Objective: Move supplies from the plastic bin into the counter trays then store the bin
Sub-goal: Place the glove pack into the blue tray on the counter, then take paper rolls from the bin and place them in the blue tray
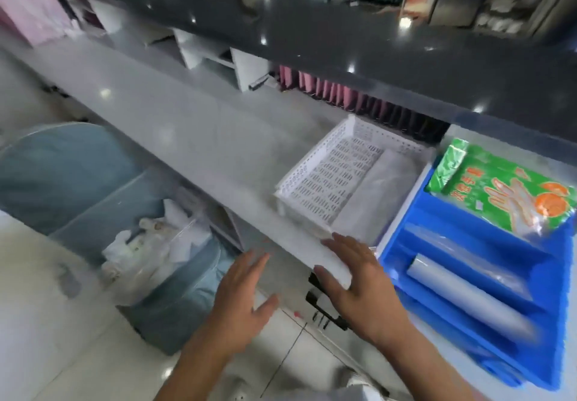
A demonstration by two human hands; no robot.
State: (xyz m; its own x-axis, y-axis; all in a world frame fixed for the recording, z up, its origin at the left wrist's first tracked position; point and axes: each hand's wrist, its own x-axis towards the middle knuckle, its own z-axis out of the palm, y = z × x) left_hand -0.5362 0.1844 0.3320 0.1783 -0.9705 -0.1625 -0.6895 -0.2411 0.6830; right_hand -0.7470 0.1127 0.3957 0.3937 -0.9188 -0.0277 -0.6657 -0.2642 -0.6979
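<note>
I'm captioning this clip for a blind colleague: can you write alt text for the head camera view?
Two bare hands, the left hand and the right hand, reach with open fingers toward the front edge of a grey counter. On it sit a white perforated tray and a blue tray holding plastic rolls and a green glove packet.

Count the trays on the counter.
2: a white perforated tray at mid-counter, and a blue tray touching its right side, holding rolls and a green glove packet. More may sit beyond the frame.
</note>
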